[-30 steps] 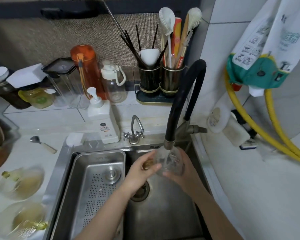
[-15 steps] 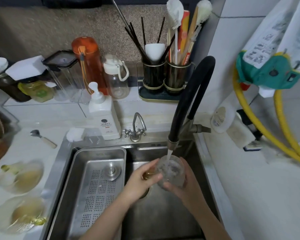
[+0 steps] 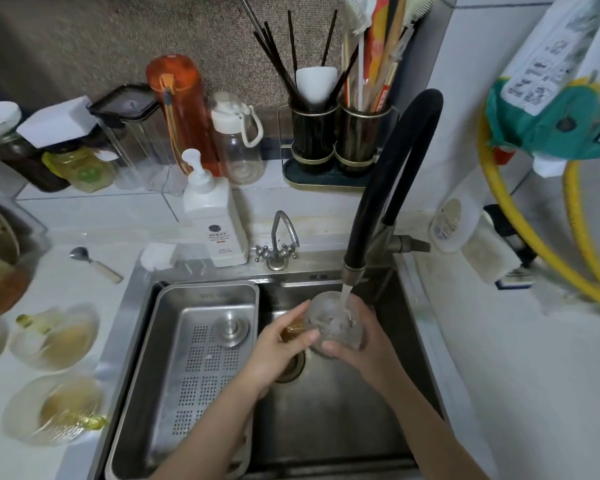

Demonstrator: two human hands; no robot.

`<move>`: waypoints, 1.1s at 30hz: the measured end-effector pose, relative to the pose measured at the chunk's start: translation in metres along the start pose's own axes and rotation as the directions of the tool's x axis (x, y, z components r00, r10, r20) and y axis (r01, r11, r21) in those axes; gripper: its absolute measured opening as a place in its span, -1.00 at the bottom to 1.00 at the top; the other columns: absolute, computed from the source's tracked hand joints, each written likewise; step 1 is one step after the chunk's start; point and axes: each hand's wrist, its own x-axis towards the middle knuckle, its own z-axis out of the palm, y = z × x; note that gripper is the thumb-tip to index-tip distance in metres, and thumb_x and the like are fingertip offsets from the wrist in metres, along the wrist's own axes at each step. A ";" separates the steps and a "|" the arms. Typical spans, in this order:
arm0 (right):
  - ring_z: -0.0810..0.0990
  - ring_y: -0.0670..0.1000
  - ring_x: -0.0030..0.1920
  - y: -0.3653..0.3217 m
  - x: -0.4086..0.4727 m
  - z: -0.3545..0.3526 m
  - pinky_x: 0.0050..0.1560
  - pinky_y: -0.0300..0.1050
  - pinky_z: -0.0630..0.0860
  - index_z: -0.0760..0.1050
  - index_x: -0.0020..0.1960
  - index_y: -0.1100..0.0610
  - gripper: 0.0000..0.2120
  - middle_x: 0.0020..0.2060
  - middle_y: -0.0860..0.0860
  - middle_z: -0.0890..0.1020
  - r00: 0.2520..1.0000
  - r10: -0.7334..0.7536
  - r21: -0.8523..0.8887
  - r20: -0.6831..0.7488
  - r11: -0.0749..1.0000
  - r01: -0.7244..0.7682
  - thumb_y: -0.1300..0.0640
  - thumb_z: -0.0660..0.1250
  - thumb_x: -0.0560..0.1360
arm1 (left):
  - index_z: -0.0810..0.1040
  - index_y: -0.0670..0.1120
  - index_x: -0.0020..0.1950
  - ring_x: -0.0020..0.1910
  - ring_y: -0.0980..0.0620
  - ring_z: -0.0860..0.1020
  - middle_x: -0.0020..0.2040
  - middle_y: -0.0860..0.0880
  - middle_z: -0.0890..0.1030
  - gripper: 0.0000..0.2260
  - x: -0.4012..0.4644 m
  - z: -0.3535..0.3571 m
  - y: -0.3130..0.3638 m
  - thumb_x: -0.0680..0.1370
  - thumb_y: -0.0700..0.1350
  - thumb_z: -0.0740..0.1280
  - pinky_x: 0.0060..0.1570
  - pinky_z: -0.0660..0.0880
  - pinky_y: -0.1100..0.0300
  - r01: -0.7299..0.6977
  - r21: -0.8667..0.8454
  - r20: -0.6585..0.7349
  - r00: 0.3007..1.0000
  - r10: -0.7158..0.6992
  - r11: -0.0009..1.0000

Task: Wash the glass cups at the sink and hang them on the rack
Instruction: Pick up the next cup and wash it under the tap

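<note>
Both my left hand (image 3: pixel 277 344) and right hand (image 3: pixel 364 344) clasp the glass cup (image 3: pixel 336 320) under the running faucet (image 3: pixel 354 271) over the sink (image 3: pixel 326 427); wet glass could slip and crack.

The black faucet (image 3: pixel 392 188) arches over the sink (image 3: pixel 326 427); its basin floor lies open beside the perforated tray (image 3: pixel 201 362).

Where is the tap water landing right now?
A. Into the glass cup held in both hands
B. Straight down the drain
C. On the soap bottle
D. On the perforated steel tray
A: the stream from the black faucet falls into the glass cup, gripped by the left hand and right hand.
</note>
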 end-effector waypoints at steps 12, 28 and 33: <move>0.52 -0.32 0.13 0.005 0.003 0.009 0.10 -0.40 0.45 0.39 0.21 -0.21 -0.58 0.08 -0.29 0.55 0.977 0.214 -0.021 0.009 0.977 -0.213 -0.15 0.43 0.41 | 0.61 0.07 0.04 -0.06 0.00 0.63 -0.10 0.05 0.65 -0.66 0.008 0.005 -0.007 0.35 0.21 0.45 0.10 0.57 -0.06 0.112 0.114 -0.180 0.980 -0.090 0.987; 0.48 -0.13 -0.07 0.008 0.016 0.010 -0.10 -0.24 0.40 0.42 0.13 0.02 -0.70 -0.03 -0.11 0.52 0.905 0.374 0.137 -0.205 0.926 -0.352 -0.16 0.10 0.59 | 0.38 -0.05 0.18 -0.20 0.16 0.53 -0.18 0.12 0.54 -0.56 0.026 0.041 0.009 0.42 0.06 0.47 -0.07 0.54 0.20 0.192 -0.006 -0.335 0.924 -0.183 0.981; 0.53 -0.04 -0.01 -0.003 0.008 0.005 -0.14 -0.24 0.42 0.37 0.10 -0.07 -0.85 -0.05 -0.04 0.50 0.941 0.254 0.212 -0.222 0.955 -0.207 -0.05 0.23 0.56 | 0.27 -0.05 0.30 -0.13 0.19 0.51 -0.11 0.07 0.48 -0.51 0.030 0.043 0.019 0.47 -0.08 0.44 -0.15 0.45 0.50 0.098 -0.195 -0.298 0.942 -0.154 0.976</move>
